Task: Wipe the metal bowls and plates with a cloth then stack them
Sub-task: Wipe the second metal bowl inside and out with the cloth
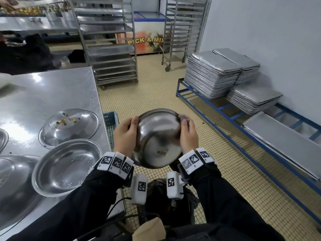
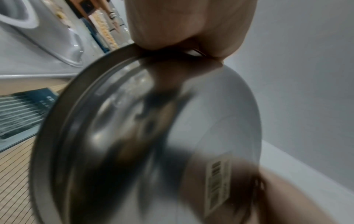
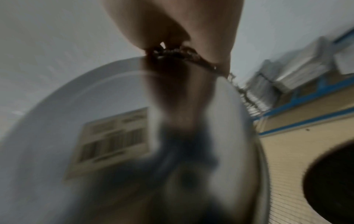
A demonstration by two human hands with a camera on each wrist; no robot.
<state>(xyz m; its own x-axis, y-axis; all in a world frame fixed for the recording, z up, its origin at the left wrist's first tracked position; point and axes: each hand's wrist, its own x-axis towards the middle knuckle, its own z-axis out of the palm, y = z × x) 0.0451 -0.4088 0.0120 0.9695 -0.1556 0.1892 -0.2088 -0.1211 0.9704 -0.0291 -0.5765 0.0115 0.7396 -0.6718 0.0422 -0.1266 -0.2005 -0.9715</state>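
Over the floor, both hands (image 1: 156, 136) gripped the bowl (image 1: 160, 145) by opposite rims, right with cloth (image 1: 182, 118); light, stiff, probably slippery.

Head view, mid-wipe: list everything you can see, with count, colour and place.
held bowl: one, silver, underside with a barcode sticker facing the camera, above the floor
cloth: one, dark, at the bowl's right rim under the right fingers
upright bowl: one, silver, on the table's near edge
domed dish: one, silver, food bits on top, on the table behind that bowl
table: one, steel, left
crate: one, blue, on the floor beside the table
tray stacks: three at least, silver, on the blue rack at right
trolley racks: two, steel, at the back
left hand: grip on the bowl's left rim
right hand: grip on the cloth and the right rim
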